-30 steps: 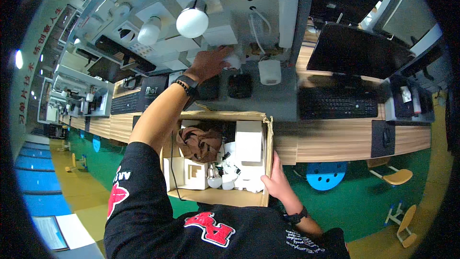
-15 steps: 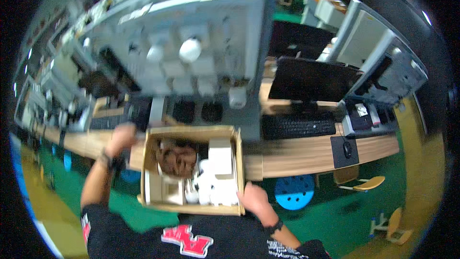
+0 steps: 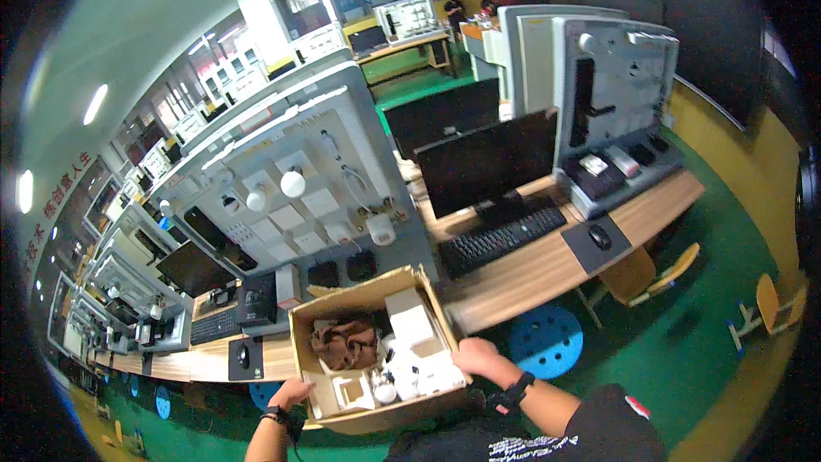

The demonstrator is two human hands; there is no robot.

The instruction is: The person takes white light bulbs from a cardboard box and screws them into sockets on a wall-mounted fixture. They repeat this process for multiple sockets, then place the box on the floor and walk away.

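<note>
One open brown cardboard box (image 3: 385,416)

Both your hands grip an open cardboard box (image 3: 389,420): left hand (image 3: 293,393) at its near left corner, right hand (image 3: 481,358) on its right side. Can't tell if the desk bears any of its weight. Inside: crumpled brown material (image 3: 345,345) far left, white carton (image 3: 410,321) far right, bulb (image 3: 385,390) near the front among jumbled white parts. Beyond it, grey upright panel (image 3: 299,137) with round white bulbs mounted. Right: black monitor (image 3: 487,167), keyboard (image 3: 503,238), mouse (image 3: 599,237) on wood-topped desk (image 3: 513,282); blue stool (image 3: 547,342) below.
</note>
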